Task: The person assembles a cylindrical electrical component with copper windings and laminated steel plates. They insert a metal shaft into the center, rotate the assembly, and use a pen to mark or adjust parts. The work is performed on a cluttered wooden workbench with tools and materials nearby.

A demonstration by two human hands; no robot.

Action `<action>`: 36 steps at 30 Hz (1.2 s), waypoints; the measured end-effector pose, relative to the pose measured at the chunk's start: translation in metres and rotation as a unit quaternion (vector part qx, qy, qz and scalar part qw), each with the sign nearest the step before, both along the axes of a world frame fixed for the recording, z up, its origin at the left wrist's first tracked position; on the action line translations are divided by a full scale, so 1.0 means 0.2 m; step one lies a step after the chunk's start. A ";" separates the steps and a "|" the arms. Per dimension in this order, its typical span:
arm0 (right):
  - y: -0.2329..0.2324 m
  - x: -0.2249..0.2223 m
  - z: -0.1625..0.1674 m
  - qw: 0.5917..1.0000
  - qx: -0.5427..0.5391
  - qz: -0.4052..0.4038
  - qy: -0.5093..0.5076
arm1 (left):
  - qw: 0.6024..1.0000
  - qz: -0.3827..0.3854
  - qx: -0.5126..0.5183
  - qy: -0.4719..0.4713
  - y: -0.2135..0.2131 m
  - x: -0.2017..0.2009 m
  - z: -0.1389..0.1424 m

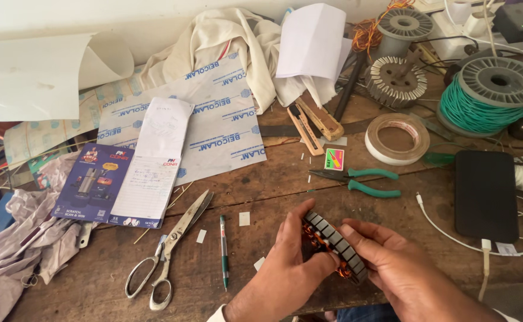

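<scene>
On a cluttered wooden workbench (285, 164), lower centre, we are cradling a motor core (335, 245): left hand (285, 268) and right hand (392, 262) both curling closed around it, steadying its copper windings; scissors (169, 250) lying left.

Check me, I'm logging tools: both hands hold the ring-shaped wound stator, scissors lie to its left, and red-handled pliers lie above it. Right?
Not quite. In the head view the pliers have green handles, not red. The left hand and right hand do hold the stator, with the scissors to its left.
</scene>
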State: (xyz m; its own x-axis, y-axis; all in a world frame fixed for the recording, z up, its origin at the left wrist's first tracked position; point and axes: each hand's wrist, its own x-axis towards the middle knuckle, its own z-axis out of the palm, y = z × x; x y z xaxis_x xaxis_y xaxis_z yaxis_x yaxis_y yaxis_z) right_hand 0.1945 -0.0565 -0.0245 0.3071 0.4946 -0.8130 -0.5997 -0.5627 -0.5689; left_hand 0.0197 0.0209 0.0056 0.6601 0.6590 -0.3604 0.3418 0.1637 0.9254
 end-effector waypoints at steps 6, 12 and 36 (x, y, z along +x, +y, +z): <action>0.00 -0.01 0.02 0.998 -0.030 0.024 -0.044 | 0.995 0.017 -0.067 -0.078 0.02 0.03 -0.05; 0.01 -0.03 0.03 1.000 0.012 -0.012 -0.020 | 0.991 0.012 -0.090 -0.095 0.04 0.03 -0.06; 0.01 -0.05 0.07 0.999 0.021 -0.015 -0.040 | 0.985 0.052 -0.154 -0.065 0.04 0.07 0.04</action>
